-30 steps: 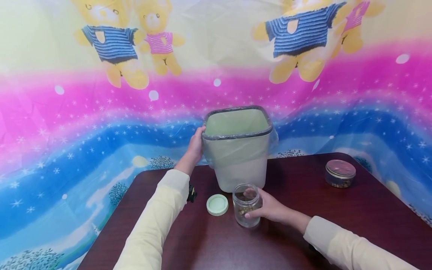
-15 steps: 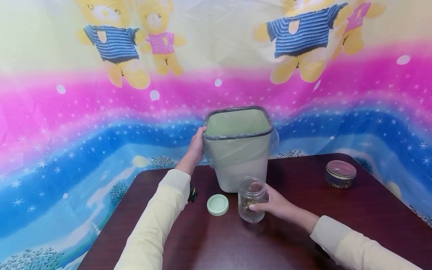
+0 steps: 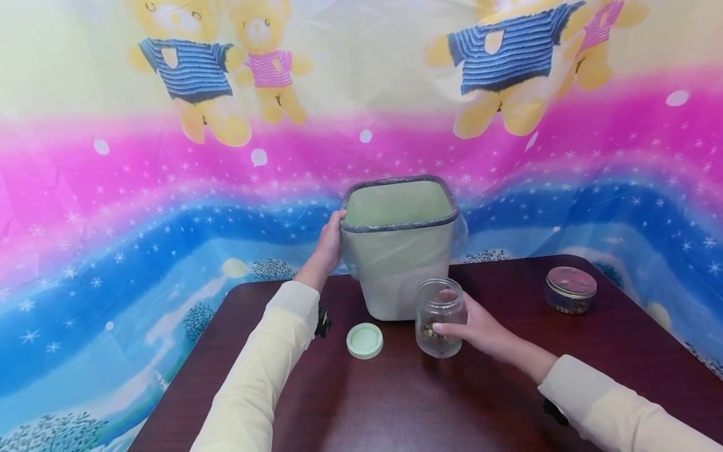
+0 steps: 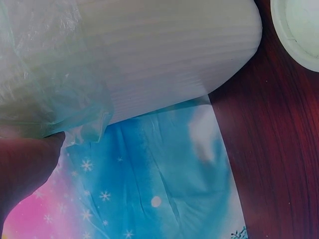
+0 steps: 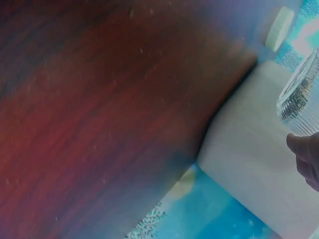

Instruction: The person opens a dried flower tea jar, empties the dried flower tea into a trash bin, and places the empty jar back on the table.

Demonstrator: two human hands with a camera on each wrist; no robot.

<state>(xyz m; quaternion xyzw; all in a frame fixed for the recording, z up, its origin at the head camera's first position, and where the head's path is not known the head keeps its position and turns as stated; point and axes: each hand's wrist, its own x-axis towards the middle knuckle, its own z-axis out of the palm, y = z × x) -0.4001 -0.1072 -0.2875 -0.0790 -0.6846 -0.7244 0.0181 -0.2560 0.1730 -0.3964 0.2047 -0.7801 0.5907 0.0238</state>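
My right hand [image 3: 479, 326] grips a clear glass jar [image 3: 433, 344], lidless, with small tan-brown bits inside. The jar is off the table, in front of the bin's lower right side; its ribbed wall [image 5: 304, 117] shows at the right edge of the right wrist view. My left hand [image 3: 329, 242] holds the left side of a pale trash can [image 3: 398, 282] just below its grey rim; its far fingers are hidden. In the left wrist view, the thumb [image 4: 27, 162] lies against the clear plastic bag [image 4: 55, 94] lining the can.
A pale green round lid [image 3: 364, 341] lies on the dark wooden table [image 3: 361, 402], left of the jar. Farther right stands a low round tin with a pinkish top [image 3: 571, 290] and bits inside. A bear-patterned cloth [image 3: 361, 150] hangs behind the table.
My right hand has lifted the jar from the table and moved it up and to the right. The left hand and the trash can have stayed in place.
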